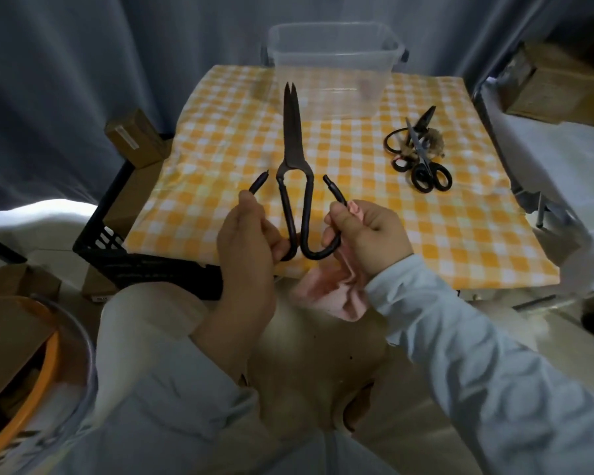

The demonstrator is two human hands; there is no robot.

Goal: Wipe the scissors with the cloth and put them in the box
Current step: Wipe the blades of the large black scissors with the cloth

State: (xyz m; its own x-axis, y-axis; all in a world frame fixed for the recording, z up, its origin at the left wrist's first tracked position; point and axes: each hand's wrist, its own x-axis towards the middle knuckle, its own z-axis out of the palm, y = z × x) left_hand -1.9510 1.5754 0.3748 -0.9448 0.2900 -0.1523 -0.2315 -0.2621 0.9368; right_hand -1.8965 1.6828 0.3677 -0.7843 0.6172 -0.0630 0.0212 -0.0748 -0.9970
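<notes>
Checked tablecloth (426, 234), black crate (117, 250)

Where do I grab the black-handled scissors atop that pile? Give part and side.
Grip the black-handled scissors by their two finger loops, coming from the near edge: the loops lie nearest you, clear of the pile, while the blades point away across it.

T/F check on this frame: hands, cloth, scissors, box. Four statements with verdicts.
1. The left hand and right hand each hold a handle of the large scissors. True.
2. The pink cloth is in the left hand. False: it is bunched in the right hand, against the handle.
3. The large scissors lie inside the clear box. False: they are held in front of it, blades pointing towards it.
4. Several smaller scissors lie piled on the checked tablecloth. True.
</notes>
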